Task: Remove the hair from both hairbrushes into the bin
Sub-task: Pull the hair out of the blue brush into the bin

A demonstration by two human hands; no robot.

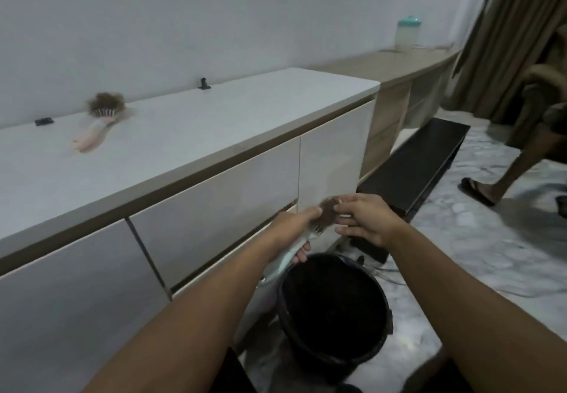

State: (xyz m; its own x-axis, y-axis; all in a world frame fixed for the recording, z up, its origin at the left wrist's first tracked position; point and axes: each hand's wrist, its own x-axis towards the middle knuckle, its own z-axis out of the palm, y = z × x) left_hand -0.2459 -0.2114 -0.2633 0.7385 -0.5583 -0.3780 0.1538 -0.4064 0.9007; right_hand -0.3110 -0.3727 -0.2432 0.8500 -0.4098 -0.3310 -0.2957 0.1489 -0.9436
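No text, label, brand or number can be read anywhere. The translucent plastic jar with a teal lid (407,33), upper right of the frame, may carry print, but blur hides it.

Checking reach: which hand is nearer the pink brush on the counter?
Left. The left hand holds the other brush over the bin, nearer the pink brush; the right hand is farther right.
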